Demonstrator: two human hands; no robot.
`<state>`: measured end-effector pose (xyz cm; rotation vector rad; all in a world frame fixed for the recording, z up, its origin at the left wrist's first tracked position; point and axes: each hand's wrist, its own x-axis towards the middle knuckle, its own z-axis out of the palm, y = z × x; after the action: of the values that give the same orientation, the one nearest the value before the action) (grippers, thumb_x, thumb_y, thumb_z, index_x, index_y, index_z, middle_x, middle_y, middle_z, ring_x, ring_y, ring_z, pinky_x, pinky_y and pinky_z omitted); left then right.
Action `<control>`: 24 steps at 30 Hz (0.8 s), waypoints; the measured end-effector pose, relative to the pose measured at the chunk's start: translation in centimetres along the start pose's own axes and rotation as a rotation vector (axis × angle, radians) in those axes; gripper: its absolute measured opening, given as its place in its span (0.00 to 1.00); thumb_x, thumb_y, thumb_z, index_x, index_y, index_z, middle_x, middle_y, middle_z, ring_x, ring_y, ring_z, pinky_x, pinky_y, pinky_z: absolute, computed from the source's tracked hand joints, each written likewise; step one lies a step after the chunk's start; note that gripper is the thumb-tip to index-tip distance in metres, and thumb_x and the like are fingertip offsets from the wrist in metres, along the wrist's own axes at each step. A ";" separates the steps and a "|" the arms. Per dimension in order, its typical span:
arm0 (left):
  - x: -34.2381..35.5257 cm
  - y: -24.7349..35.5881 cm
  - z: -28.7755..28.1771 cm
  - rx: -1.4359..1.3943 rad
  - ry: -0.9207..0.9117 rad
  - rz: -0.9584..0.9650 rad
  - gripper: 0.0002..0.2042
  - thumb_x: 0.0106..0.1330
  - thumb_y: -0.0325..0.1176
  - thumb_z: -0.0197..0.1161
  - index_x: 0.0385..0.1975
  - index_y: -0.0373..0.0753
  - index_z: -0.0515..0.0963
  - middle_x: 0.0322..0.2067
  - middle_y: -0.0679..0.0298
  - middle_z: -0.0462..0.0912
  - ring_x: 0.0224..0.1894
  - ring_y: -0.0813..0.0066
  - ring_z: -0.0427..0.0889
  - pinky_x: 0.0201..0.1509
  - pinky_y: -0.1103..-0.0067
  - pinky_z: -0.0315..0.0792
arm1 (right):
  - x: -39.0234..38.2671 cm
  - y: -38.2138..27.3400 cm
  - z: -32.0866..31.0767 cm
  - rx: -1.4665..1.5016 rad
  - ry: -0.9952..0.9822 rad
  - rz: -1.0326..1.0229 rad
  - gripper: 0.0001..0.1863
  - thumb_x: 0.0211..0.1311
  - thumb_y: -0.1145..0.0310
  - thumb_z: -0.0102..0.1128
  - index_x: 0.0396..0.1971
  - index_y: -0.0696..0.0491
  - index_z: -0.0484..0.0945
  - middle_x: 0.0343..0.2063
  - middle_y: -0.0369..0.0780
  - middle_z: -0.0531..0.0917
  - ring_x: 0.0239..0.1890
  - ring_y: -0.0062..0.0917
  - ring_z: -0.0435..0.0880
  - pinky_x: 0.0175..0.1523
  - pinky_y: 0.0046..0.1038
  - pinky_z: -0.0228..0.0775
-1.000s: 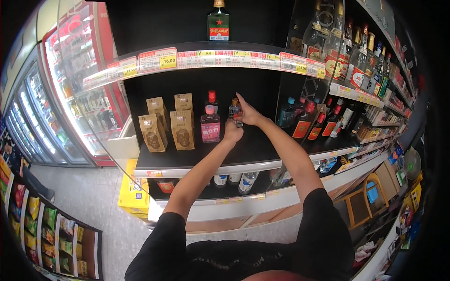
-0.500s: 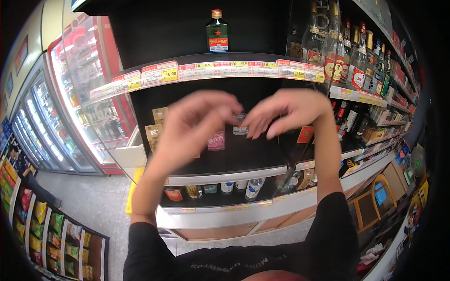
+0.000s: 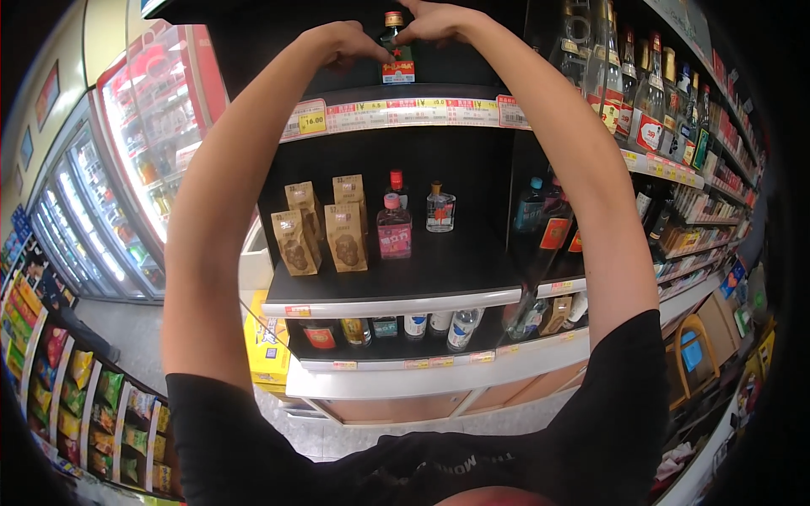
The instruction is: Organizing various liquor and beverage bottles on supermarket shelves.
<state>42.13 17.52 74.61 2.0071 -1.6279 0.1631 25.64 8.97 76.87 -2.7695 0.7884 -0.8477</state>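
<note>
A small green glass bottle (image 3: 399, 67) with a gold cap and a red label stands upright on the upper shelf. Both my arms reach up to it. My left hand (image 3: 344, 40) is at its left side, a finger stretched to the bottle's shoulder, the other fingers partly curled. On the other side, my right hand (image 3: 439, 23) has its thumb by the bottle's neck and a finger apart above, near the cap. Both hands look open; firm contact is hard to make out. The right hand is partly cut off by the top edge.
On the shelf below stand several brown paper packages (image 3: 346, 240), a pink-labelled bottle (image 3: 394, 232) and a clear bottle (image 3: 440, 209). More bottles (image 3: 648, 105) crowd the shelves at right, near my right arm. A clear panel stands by them. Snack racks (image 3: 93, 405) are at lower left.
Both hands have risen from in front of the middle shelf to the green bottle above. The packages and bottles they covered now show. The view has shifted slightly.
</note>
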 end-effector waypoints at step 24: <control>-12.2 7.4 1.7 -0.576 0.455 0.897 0.25 0.68 0.27 0.63 0.64 0.42 0.67 0.54 0.48 0.80 0.49 0.48 0.83 0.55 0.60 0.79 | -12.3 1.4 -2.3 0.596 0.512 -0.976 0.43 0.59 0.80 0.66 0.69 0.51 0.48 0.46 0.47 0.78 0.47 0.27 0.82 0.52 0.29 0.78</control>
<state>31.62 26.38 70.52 0.6679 -1.8586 0.3859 15.03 14.20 72.50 -2.2715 -0.7883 -1.6157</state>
